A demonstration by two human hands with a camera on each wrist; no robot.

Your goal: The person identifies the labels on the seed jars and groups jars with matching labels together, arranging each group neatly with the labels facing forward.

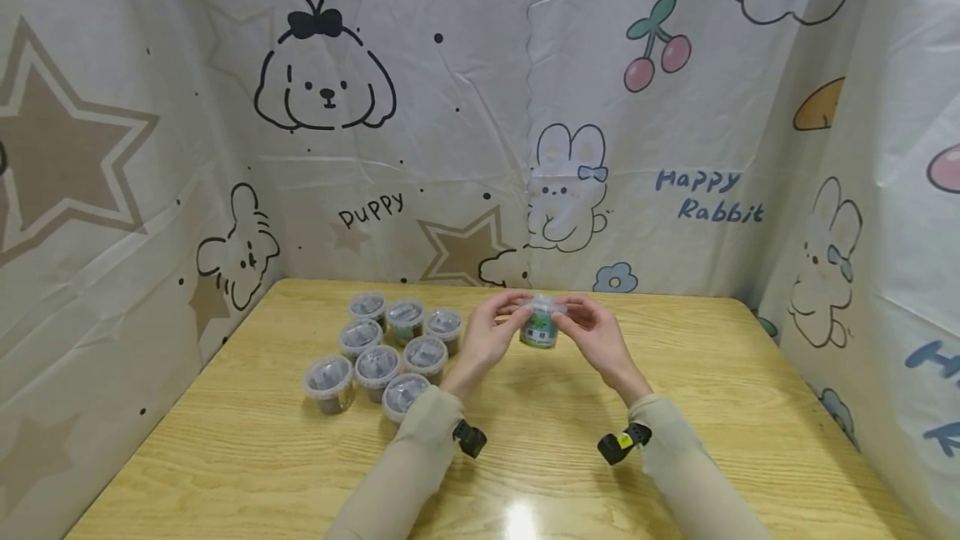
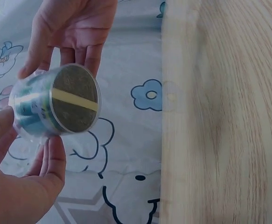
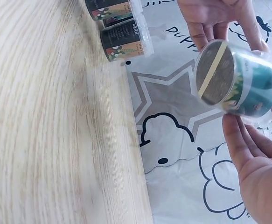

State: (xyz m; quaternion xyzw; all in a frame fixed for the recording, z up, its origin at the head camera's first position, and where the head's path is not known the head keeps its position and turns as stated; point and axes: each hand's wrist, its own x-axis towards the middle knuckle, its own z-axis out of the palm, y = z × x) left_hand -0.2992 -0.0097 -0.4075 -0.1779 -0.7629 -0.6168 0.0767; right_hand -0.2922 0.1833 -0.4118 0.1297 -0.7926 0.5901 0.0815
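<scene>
Both hands hold one clear plastic tub with a green and teal label (image 1: 540,325), raised above the far middle of the table. My left hand (image 1: 491,332) grips its left side and my right hand (image 1: 596,333) its right, thumbs toward me and fingers behind. In the left wrist view, the underside of the tub (image 2: 75,98) shows a dark brown filling with a pale yellow strip across it. The right wrist view shows the tub (image 3: 238,84) tilted, its teal side label partly covered by fingers.
Several similar lidded tubs (image 1: 378,365) stand in a loose group on the left of the wooden table (image 1: 555,457), near my left forearm. In the right wrist view, dark labels with orange bands show on these tubs (image 3: 124,42). A printed cloth (image 1: 465,132) hangs behind the table and along its sides.
</scene>
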